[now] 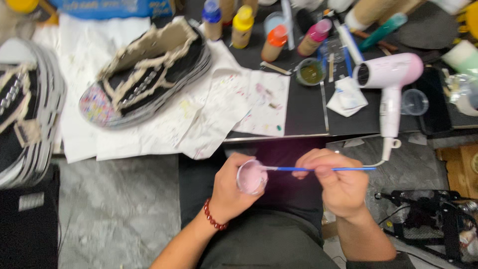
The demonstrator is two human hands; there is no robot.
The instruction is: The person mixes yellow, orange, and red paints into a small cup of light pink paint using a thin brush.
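Left hand (230, 192) fingers wrap a small pink paint cup (251, 177) at frame centre-bottom. Right hand (336, 182), at 3 o'clock of it, pinches a blue brush (318, 169), tip in cup. Shoe (149, 69) on tabletop (303, 109) at 11 o'clock.

Black table (303, 112), white paper sheets (149, 124), paint bottles (242, 20), pink hairdryer (391, 74), folded tissue (347, 97)

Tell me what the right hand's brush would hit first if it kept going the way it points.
The right hand points its blue brush leftward; its tip already appears to be at the small pink cup held by the left hand.
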